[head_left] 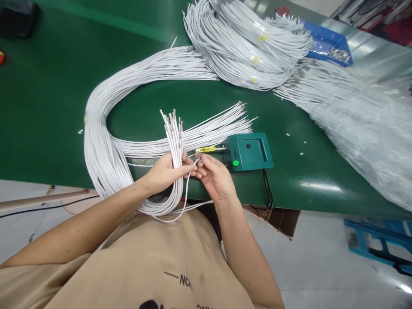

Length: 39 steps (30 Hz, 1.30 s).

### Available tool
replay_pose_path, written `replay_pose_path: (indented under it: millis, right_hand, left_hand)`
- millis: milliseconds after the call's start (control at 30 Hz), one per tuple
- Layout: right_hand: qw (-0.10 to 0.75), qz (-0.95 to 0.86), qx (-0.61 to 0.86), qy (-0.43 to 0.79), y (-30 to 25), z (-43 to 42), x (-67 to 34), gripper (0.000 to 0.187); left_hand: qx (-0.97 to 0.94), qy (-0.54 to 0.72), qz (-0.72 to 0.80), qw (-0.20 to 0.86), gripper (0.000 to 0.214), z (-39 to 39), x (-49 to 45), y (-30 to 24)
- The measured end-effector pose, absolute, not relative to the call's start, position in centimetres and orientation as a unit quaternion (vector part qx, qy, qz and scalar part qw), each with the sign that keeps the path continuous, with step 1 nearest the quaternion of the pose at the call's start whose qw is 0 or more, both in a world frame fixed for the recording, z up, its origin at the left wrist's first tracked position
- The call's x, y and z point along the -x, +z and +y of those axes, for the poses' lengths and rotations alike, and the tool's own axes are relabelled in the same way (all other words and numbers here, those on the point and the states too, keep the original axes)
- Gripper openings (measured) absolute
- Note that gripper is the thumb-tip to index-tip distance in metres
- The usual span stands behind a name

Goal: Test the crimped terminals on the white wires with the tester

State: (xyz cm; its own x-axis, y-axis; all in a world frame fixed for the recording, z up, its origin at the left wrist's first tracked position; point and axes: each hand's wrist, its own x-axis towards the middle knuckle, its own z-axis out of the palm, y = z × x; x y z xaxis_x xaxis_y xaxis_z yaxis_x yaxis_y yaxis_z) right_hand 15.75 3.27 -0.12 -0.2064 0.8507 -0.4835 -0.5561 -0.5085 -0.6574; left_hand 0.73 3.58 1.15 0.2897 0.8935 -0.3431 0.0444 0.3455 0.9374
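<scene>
My left hand (167,171) is closed around a bundle of white cables (174,146), whose metal-tipped ends stick up above the fingers. Between the two hands runs a single white cable (188,184), looping down in front of my shirt. My right hand (215,174) pinches the tip of that cable between thumb and fingers. Just beyond the right hand sits a small green device (247,151) with a round bright green button. A yellow-handled tool (206,149) points into its left side. Behind the hands lies a large bent bundle of white cables (96,128).
Coiled white cables (238,47) with yellow ties lie at the back, beside a blue tray (331,43) of small metal parts. More cables under clear plastic (363,124) cover the right side. The green table's (48,111) front edge runs near my body. A blue stool (370,242) stands at lower right.
</scene>
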Motion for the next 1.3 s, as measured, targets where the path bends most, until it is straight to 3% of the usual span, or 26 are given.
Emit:
replay_pose_path:
  millis: [233,500,667,767,867,1033,1200,1300]
  right_hand:
    - [0.472,-0.308,0.525,0.637,0.2,3.3,-15.9,0.014]
    - [0.443,-0.338,0.535,0.635,0.4,3.8,-16.4,0.012]
    - [0.421,-0.289,0.524,0.682,0.5,3.6,-16.6,0.011]
    - [0.454,-0.315,0.519,0.652,0.5,3.5,-16.6,0.021]
    - [0.430,-0.402,0.519,0.620,0.3,3.2,-16.6,0.021]
    - [0.394,-0.591,0.575,0.406,-0.2,2.6,-16.0,0.019]
    - [0.325,-0.735,0.581,0.126,-1.3,2.2,-15.5,0.027]
    - [0.257,-0.806,0.533,0.018,-1.3,2.6,-16.0,0.028]
  left_hand:
    - [-0.451,0.349,0.489,0.660,0.030,3.6,-0.9,1.0]
    - [-0.490,0.318,0.477,0.657,0.030,3.7,-0.8,1.5]
    - [-0.500,0.311,0.478,0.652,0.020,3.7,-0.6,1.5]
    - [-0.496,0.316,0.475,0.654,0.030,3.7,-0.7,1.6]
    - [-0.490,0.315,0.475,0.660,0.036,3.6,-0.8,1.7]
    - [-0.447,0.315,0.460,0.700,0.052,3.6,-0.7,1.3]
    - [-0.356,0.332,0.414,0.770,0.048,4.1,-0.6,1.1]
    - [-0.331,0.332,0.412,0.781,0.044,4.3,-0.8,1.3]
